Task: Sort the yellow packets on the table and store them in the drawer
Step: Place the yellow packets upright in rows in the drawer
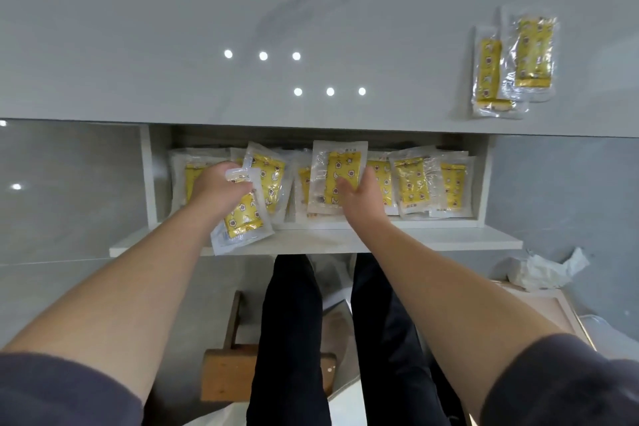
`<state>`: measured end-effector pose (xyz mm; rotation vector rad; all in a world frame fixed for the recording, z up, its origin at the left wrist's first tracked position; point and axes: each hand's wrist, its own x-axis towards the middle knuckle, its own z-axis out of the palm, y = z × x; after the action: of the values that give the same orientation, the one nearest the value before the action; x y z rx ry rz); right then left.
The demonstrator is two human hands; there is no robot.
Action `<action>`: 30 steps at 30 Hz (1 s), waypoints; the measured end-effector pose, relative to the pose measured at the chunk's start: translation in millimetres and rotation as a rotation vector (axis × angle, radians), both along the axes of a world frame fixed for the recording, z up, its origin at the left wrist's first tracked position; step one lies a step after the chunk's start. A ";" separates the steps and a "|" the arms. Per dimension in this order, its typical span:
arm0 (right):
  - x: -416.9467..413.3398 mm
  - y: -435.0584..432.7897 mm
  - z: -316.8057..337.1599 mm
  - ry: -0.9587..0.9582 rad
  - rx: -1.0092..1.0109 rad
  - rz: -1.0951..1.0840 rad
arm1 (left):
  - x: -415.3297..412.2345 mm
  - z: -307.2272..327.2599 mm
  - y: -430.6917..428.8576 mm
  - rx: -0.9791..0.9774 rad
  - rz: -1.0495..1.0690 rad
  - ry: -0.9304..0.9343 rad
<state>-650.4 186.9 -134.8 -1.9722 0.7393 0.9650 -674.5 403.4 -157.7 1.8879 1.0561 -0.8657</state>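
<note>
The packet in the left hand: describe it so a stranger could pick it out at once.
Below the grey table edge, a white drawer stands open, holding yellow packets. At its left end, the left hand grips one packet by its top. It alone juts out over the drawer's front rim.

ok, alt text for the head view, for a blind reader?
A person's left hand grips a yellow packet over the front edge of an open drawer while the right hand holds a second packet upright inside it, among a row of stored packets. Two more packets lie on the grey table, far right.
</note>
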 end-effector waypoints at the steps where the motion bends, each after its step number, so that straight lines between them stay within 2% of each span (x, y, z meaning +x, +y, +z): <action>1: 0.5 5.1 -2.9 0.001 0.003 -0.006 | -1.6 -3.7 3.5 0.008 0.002 -0.011; 6: -0.6 27.9 -20.0 -0.020 0.006 -0.026 | -7.8 -18.4 19.8 0.025 0.067 -0.031; 8: -1.8 37.5 -27.0 -0.018 -0.025 0.005 | -9.4 -22.6 26.4 0.089 0.033 -0.012; 13: -7.7 51.4 -35.9 -0.078 -0.207 0.221 | -14.2 -20.1 44.6 0.363 -0.414 0.147; 16: -7.2 51.0 -28.7 -0.072 -0.220 0.205 | -5.6 -9.9 56.3 0.374 -0.654 0.190; 20: -4.4 45.4 -15.9 -0.033 -0.120 0.145 | 7.3 -4.4 79.6 0.359 -0.863 0.096; 24: -3.3 57.8 -9.8 -0.018 0.114 0.138 | 13.5 -11.5 94.2 0.521 -1.107 0.048; 27: -7.2 80.1 -18.3 0.068 0.229 0.197 | 9.2 -17.2 93.9 0.480 -1.095 -0.035; 30: -12.0 100.5 -30.2 0.103 0.139 0.330 | 6.6 -18.2 90.3 0.465 -0.961 -0.091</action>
<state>-662.4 287.4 -164.9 -1.9680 0.3929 1.2848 -667.9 493.7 -175.9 2.8652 0.2319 -1.0739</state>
